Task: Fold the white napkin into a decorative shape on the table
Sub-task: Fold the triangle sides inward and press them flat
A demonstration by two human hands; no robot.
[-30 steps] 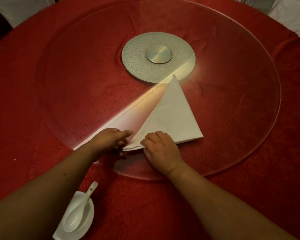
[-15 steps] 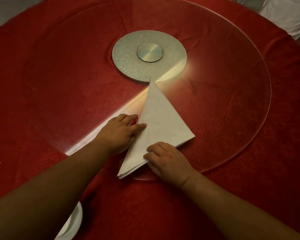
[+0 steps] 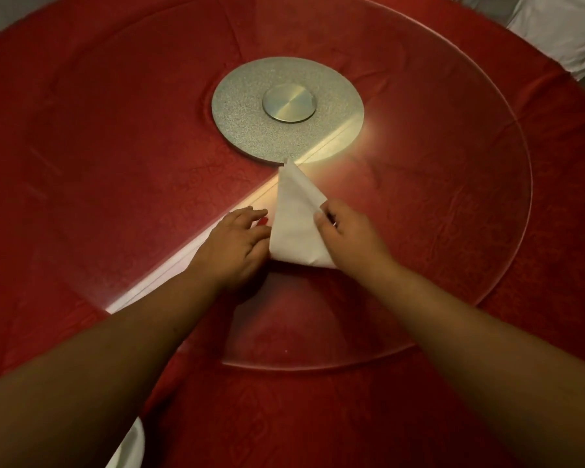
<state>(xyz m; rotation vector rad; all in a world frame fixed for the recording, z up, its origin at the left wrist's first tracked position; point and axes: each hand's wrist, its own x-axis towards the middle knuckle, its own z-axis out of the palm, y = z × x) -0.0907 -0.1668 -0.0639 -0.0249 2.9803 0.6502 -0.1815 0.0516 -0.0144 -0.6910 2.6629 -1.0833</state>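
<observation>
We've got the right hand (image 3: 347,233) pinching the napkin (image 3: 293,224) flap, left hand (image 3: 238,246) flat on its edge; weak pinch on slick glass turntable (image 3: 470,197) skews the fold.

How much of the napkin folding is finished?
Partly done. The white napkin is already a narrow pointed shape on the glass turntable, tip near the silver hub. Right now the right hand is folding its right edge over while the left hand steadies the left side. The decorative shape is not finished yet.
</observation>
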